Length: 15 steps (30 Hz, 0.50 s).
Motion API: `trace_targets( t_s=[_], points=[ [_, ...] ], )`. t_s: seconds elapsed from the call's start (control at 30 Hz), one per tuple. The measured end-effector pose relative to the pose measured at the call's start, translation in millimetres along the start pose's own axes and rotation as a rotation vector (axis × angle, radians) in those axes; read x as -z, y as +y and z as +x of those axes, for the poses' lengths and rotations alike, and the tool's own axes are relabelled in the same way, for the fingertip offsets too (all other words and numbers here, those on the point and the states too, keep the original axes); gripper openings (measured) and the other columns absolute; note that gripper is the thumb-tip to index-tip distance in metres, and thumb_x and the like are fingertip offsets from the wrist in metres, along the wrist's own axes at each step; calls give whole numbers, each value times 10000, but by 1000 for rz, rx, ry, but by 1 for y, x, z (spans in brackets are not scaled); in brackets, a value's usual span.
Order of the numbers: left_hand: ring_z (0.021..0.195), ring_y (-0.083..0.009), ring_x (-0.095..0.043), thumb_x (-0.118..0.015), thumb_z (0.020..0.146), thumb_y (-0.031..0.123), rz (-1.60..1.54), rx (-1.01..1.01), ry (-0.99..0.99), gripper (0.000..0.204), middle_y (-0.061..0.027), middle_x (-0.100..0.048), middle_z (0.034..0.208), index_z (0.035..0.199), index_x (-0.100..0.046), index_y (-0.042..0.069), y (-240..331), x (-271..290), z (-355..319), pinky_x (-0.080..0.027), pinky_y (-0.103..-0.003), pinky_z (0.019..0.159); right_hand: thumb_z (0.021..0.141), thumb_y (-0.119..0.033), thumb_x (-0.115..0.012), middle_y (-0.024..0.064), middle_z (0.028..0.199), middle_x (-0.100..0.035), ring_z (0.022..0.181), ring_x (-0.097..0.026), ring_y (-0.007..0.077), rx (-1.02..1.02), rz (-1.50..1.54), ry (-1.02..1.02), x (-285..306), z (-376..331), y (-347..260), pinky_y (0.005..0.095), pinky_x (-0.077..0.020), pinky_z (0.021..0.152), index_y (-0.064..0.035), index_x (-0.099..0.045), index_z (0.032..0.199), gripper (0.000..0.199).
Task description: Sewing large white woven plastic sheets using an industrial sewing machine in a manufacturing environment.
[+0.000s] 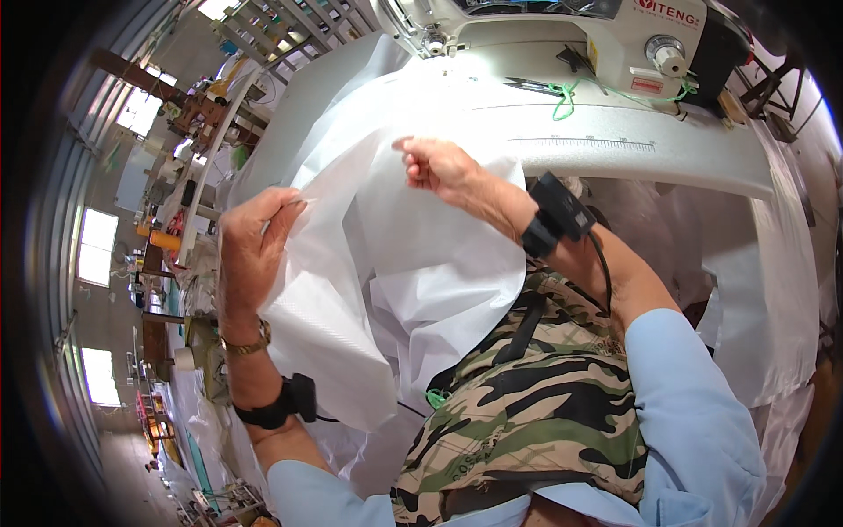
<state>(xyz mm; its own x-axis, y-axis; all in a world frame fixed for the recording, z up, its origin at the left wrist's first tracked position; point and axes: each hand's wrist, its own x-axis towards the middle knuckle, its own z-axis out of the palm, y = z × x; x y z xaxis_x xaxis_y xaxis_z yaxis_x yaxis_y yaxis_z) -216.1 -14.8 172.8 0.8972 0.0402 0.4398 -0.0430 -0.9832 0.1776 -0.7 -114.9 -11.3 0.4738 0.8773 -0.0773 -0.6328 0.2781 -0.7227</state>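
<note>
A large white woven plastic sheet [325, 325] hangs in folds over the front of the sewing table and down in front of my body. My left hand [255, 237] is closed on its raised edge, thumb against the fingers. Farther right and higher, my right hand [435, 167] has its fingers curled in, with the tips at the upper end of the same edge. Between the two hands the edge runs slantwise, lifted off the folds below. Just beyond my hands stands a white sewing machine [606, 53]; its needle area [435, 39] is brightly lit.
Green thread [565, 104] and dark thread snips [531, 85] lie on the machine bed, behind a printed ruler scale [580, 142]. More translucent white sheeting [755, 307] hangs at the right. A cluttered shelf [211, 149] stands at the left. Black bands with cables sit on both forearms.
</note>
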Motion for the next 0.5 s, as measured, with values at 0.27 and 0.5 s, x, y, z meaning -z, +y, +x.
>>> trace_targets(
  t_s=[0.27, 0.5],
  points=[
    [652, -315, -615, -710, 886, 66, -63, 63, -257, 136, -197, -612, 756, 919, -636, -44, 26, -4, -5, -469, -344, 597, 943, -337, -660, 46, 1121, -710, 1066, -628, 176, -203, -256, -548, -5, -101, 54, 317, -408, 954, -142, -717, 926, 203],
    [634, -352, -571, -667, 932, 101, 158, -85, -104, 186, -210, -580, 744, 861, -592, -54, 8, 12, 7, -450, -374, 586, 916, -134, -607, 168, 888, -698, 838, -696, 336, 651, -1590, -117, -7, -33, -18, 463, -549, 733, -41, -526, 1270, 376]
  ],
)
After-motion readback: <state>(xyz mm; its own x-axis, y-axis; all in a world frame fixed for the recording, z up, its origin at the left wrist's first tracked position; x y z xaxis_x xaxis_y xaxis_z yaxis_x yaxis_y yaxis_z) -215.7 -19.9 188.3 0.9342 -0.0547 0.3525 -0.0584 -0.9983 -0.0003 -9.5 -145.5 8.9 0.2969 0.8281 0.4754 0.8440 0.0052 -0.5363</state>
